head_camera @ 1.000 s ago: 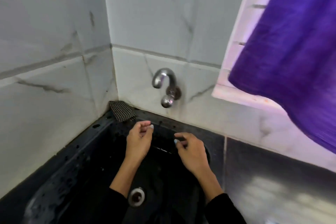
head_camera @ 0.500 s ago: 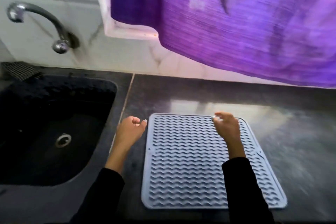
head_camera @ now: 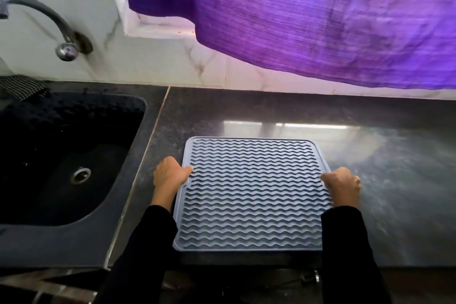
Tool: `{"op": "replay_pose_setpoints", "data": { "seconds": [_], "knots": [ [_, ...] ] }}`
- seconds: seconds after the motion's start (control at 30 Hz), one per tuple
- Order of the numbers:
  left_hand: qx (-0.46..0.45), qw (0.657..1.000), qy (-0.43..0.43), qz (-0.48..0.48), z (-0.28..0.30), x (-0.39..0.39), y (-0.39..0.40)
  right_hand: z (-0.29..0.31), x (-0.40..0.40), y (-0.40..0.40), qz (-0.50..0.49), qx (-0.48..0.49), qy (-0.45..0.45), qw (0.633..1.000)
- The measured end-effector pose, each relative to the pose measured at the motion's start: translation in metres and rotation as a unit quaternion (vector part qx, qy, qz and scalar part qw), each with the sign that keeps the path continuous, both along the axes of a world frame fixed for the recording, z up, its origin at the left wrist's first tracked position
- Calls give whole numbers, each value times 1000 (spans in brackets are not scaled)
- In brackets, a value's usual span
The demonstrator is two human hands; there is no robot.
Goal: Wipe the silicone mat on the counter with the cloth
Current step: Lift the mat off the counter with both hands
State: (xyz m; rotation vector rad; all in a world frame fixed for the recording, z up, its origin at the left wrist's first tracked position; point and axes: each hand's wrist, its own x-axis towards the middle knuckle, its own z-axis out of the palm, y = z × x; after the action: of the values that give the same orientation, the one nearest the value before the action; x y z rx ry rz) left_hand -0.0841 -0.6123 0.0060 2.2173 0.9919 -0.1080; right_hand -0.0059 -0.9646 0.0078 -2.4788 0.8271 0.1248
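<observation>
Gripping the silicone mat (head_camera: pixel 251 192) at both side edges.
Left hand (head_camera: pixel 170 176) and right hand (head_camera: pixel 343 186), half a second ago hovering, now pinch it; checked cloth (head_camera: pixel 21 86) remains beside the sink (head_camera: pixel 148 116), wiping unstarted.

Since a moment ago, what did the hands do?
The left hand and right hand moved from the black sink to the grey wavy silicone mat, spread out and gripped its side edges. The checked cloth stayed by the sink.
</observation>
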Motion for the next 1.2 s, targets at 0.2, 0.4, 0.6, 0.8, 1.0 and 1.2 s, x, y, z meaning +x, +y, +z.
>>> {"op": "replay_pose_setpoints", "data": {
  "seconds": [0.2,0.4,0.6,0.8,1.0,1.2],
  "knots": [
    [-43,999,2,-8,7,4,3,29,8,10,36,0,-28,999],
    [-216,969,-121,-25,20,-4,15,107,27,48,119,-35,-98,987],
    [-253,931,-264,19,44,-19,22,153,82,130,261,-21,-234,936],
    [-376,861,-317,128,44,-20,27,164,158,231,431,-10,-271,860],
    [-445,807,-316,225,25,-9,33,139,216,332,554,-10,-235,799],
    [-487,771,-280,301,8,-5,43,92,253,378,591,-30,-185,784]
  ]
}}
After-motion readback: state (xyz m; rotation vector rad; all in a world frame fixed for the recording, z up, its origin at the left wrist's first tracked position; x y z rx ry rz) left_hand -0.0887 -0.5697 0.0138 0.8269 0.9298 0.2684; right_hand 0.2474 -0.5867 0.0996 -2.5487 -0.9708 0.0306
